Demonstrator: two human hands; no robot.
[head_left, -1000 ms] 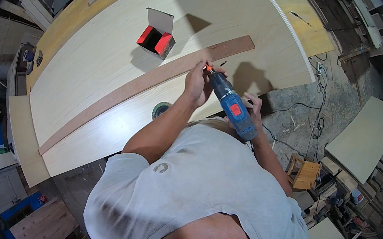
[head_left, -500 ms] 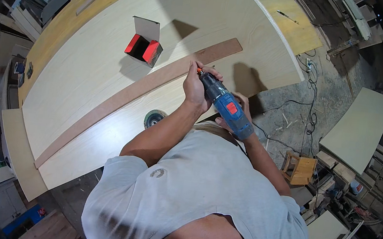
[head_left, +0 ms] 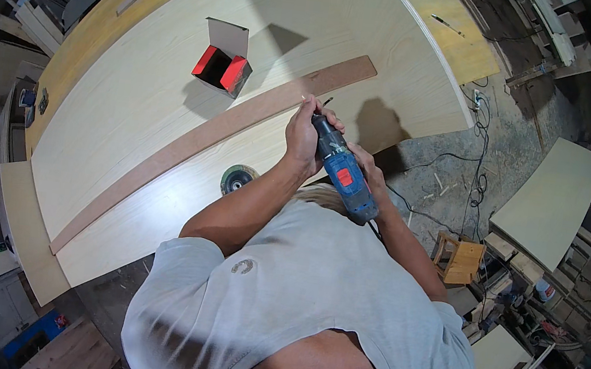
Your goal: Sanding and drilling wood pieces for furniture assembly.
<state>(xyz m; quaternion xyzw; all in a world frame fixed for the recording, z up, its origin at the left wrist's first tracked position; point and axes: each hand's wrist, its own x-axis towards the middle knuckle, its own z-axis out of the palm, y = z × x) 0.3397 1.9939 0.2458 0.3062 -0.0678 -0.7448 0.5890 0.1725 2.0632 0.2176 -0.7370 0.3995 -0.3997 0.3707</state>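
Note:
A blue and black drill (head_left: 342,168) with a red patch is held over the pale plywood board (head_left: 139,77). My left hand (head_left: 303,137) is wrapped round its front end, thumb up at the chuck, with a thin bit or screw tip showing past the fingers. My right hand (head_left: 367,167) grips the drill from the right side, partly hidden by it. A long brown strip (head_left: 189,153) lies on the board under the drill's front. An open red, black and grey box (head_left: 234,74) stands beyond it. A round green-rimmed disc tool (head_left: 239,180) is by my left forearm.
A yellow sheet (head_left: 459,50) with a pen (head_left: 446,24) lies beyond the board's right edge. Cables (head_left: 480,167) run over the concrete floor. A pale panel (head_left: 544,200) and a small wooden stool (head_left: 461,262) are on the right, and a narrow panel (head_left: 32,226) is at the left.
The drill and both hands have shifted a little; the orange piece at the chuck is now hidden by my left fingers. My right fingers have closed further round the tool.

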